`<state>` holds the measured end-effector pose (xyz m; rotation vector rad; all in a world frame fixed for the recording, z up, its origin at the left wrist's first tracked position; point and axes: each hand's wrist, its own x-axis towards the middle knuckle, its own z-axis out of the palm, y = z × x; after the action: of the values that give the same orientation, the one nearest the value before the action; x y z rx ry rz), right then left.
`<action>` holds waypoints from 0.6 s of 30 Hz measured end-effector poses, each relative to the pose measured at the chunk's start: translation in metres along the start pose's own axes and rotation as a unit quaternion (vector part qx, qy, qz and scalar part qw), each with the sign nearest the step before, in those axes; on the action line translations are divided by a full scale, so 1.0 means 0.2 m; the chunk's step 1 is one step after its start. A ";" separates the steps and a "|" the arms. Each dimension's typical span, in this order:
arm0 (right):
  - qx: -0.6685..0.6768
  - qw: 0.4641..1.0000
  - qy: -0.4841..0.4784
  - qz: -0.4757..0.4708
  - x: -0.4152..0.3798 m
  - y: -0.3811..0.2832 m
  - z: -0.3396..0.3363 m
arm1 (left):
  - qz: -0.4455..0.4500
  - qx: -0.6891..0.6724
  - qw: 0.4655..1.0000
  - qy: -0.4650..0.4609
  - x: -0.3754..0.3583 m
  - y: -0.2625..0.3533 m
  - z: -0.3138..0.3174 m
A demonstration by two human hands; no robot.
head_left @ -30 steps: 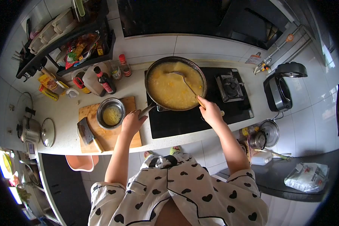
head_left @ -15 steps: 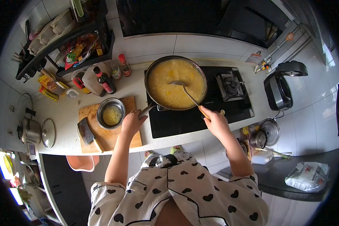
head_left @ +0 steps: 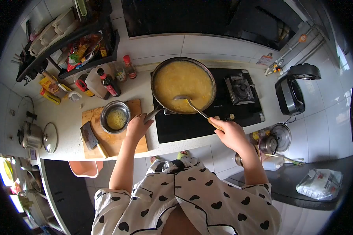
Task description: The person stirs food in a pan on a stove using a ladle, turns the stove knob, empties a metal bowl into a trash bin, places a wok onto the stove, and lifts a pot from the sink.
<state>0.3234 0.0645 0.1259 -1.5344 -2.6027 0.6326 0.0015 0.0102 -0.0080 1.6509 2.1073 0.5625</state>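
A wide frying pan (head_left: 159, 100) full of yellow, soupy food (head_left: 180, 80) stands on the left burner of the black gas stove (head_left: 184, 131). My left hand (head_left: 138, 127) is closed around the pan's handle. In my right hand (head_left: 229, 133) is the wooden grip of a metal ladle (head_left: 196, 107); its head dips into the food near the pan's front edge. Left of the pan, a steel bowl (head_left: 104, 122) with pale yellow bits inside rests on a wooden cutting board (head_left: 125, 150), beside a cleaver (head_left: 91, 138).
Behind the board stand a dark sauce bottle (head_left: 109, 83) and a red-capped jar (head_left: 130, 67). The second burner (head_left: 240, 90) is right of the pan, with an open black rice cooker (head_left: 291, 94) beyond. A pink basin (head_left: 85, 168) sits below the counter's front edge.
My right hand has moved right and toward me, drawing the ladle's head from the pan's middle to its near side. My left hand stays on the handle.
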 end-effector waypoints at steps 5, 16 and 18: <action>-0.030 0.998 0.047 -0.016 0.05 0.03 0.08 | -0.001 -0.003 1.000 -0.003 0.00 0.01 -0.01; -0.033 0.996 0.082 -0.006 0.24 0.09 0.24 | -0.007 -0.009 1.000 0.002 0.00 0.00 0.00; -0.031 0.995 0.094 -0.013 0.28 0.12 0.28 | -0.011 -0.007 1.000 -0.003 0.00 0.01 0.00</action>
<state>0.3004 0.1048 0.0577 -1.4949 -2.5181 0.3892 0.0025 0.0101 -0.0063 1.6185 2.1099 0.5646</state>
